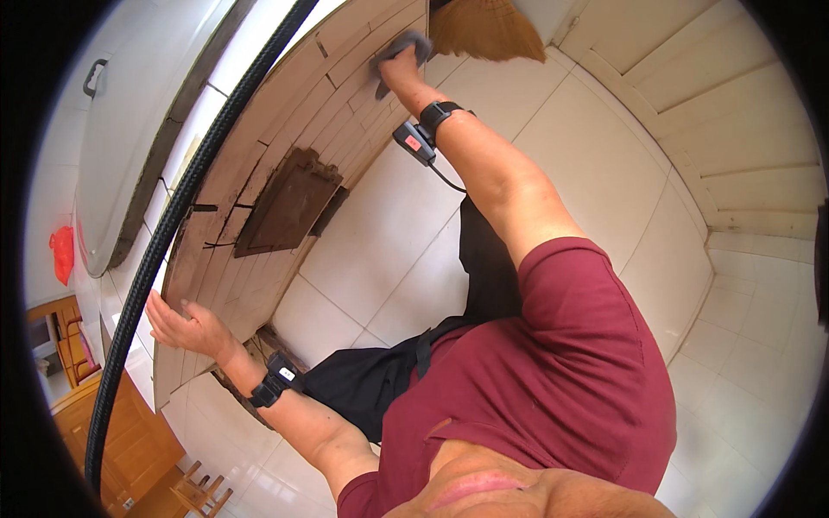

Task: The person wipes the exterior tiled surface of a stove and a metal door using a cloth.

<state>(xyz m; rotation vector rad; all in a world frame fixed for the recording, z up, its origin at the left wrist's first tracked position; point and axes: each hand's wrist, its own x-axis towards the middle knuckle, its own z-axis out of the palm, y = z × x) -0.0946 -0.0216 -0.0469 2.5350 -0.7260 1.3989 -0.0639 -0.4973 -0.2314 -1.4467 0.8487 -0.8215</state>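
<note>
My right hand (401, 70) presses a grey cloth (416, 44) against the tiled side wall of a stove (363, 84), close to its far end; the cloth is partly blurred. My left hand (191, 327) rests, fingers apart and holding nothing, by the tiled top edge of the stove at its near end. Between the two hands a rusty metal stove door (288, 207) is set in the tiled side. Dark cracks and stains run along the tile joints around it.
A straw broom (489, 29) stands beyond my right hand. A large lid with a handle (142, 129) lies on the stove top. A black braided cable (175, 207) crosses the view. A small wooden stool (199, 490) and wooden cabinet (123, 440) stand lower left; a panelled door (706, 110) is at right.
</note>
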